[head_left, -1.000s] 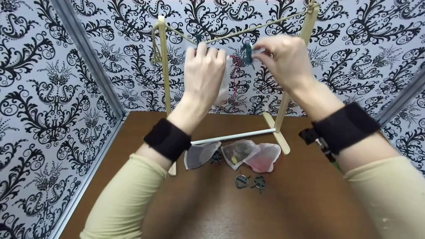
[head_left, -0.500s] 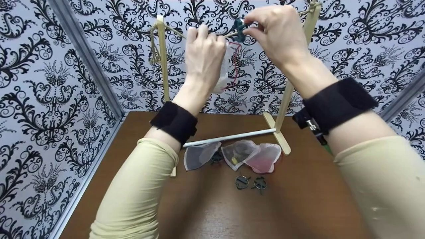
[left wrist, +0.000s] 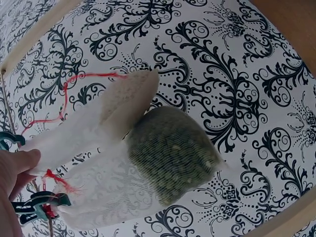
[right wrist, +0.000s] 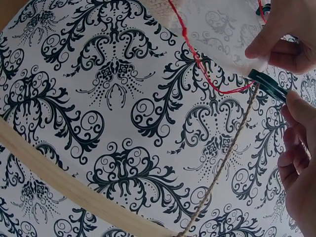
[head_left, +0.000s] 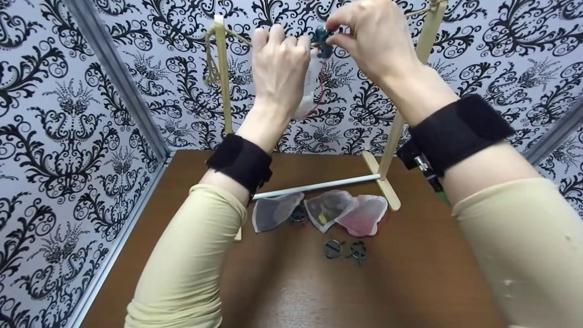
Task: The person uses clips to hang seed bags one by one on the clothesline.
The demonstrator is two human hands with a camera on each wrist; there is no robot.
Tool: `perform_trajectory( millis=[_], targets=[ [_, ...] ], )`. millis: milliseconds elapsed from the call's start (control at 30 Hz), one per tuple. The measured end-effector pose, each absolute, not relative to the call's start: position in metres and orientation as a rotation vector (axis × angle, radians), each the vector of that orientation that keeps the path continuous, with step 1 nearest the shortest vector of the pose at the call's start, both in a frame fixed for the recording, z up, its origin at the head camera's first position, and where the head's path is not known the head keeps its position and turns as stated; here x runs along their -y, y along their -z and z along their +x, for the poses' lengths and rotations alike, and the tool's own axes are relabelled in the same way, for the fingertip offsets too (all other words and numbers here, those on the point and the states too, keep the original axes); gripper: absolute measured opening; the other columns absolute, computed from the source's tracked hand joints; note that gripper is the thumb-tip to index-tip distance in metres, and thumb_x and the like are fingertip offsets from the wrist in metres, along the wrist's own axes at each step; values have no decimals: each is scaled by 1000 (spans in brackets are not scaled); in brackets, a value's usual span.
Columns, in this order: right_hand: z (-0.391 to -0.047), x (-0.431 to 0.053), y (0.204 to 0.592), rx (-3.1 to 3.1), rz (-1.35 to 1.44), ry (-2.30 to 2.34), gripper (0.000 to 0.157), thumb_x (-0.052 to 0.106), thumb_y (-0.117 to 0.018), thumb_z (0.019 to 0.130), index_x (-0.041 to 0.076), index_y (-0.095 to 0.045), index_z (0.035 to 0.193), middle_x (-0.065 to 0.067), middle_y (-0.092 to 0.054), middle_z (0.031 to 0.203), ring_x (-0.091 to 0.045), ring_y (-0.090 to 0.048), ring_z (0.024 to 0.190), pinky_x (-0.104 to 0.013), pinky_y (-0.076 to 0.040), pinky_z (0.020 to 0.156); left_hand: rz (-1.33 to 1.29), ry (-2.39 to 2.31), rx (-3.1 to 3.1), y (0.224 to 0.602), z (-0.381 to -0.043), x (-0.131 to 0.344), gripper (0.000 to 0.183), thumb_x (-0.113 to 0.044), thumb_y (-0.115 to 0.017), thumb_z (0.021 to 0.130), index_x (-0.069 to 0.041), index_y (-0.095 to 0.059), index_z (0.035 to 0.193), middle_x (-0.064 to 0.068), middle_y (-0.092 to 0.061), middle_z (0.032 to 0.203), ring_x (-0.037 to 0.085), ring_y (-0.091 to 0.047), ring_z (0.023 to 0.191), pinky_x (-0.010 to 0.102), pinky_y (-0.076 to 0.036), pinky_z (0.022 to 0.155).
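Note:
My left hand (head_left: 280,68) pinches the top edge of a white mesh bag (head_left: 309,91) at the rope, its thumb (left wrist: 27,160) showing in the left wrist view. Pale grainy contents fill the bag's bottom, and a red drawstring (right wrist: 197,59) loops from it. Just beside it, my right hand (head_left: 375,38) pinches a dark green plastic clip (right wrist: 266,85), whose tip is at the rope (right wrist: 222,163) and the bag's corner. In the left wrist view, another mesh bag (left wrist: 173,153) with green contents hangs alongside, below a second green clip (left wrist: 42,205) on the rope.
The rope runs between two wooden posts (head_left: 223,82) joined low by a white rod (head_left: 319,186). On the brown table (head_left: 291,287) lie a greyish mesh bag (head_left: 275,214), one with something yellow (head_left: 330,207), a pinkish one (head_left: 363,216) and several round green clips (head_left: 333,248).
My right hand has carried the clip up and left to the rope, close beside my left hand. My left hand has risen with the white mesh bag, lifting it higher.

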State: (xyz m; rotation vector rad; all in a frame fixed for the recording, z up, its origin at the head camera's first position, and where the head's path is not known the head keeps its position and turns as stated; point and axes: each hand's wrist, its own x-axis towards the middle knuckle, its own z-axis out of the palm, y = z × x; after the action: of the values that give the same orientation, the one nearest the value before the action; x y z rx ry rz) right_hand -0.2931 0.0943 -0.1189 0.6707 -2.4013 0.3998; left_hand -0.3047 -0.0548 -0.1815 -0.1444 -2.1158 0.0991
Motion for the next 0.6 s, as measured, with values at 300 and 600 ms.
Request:
perform_trajectory(
  millis=[300,600],
  targets=[
    [-295,-93,125,2406,701,-447,25,20,-73,89,10,-74,112,-7,-74,117,-26,-62,101,-38,-44,98,-184,7,2024,187,-309,57,32,-37,-56,99,-11,-70,86,4,-73,76,19,-49,80,35,-37,88],
    [-299,-97,135,2477,786,-411,41,15,-74,88,3,-64,126,-14,-64,135,-29,-48,133,-37,-36,117,-187,-150,2071,194,-302,60,17,-28,-63,96,-13,-71,93,0,-75,84,17,-50,82,35,-35,88]
  ],
)
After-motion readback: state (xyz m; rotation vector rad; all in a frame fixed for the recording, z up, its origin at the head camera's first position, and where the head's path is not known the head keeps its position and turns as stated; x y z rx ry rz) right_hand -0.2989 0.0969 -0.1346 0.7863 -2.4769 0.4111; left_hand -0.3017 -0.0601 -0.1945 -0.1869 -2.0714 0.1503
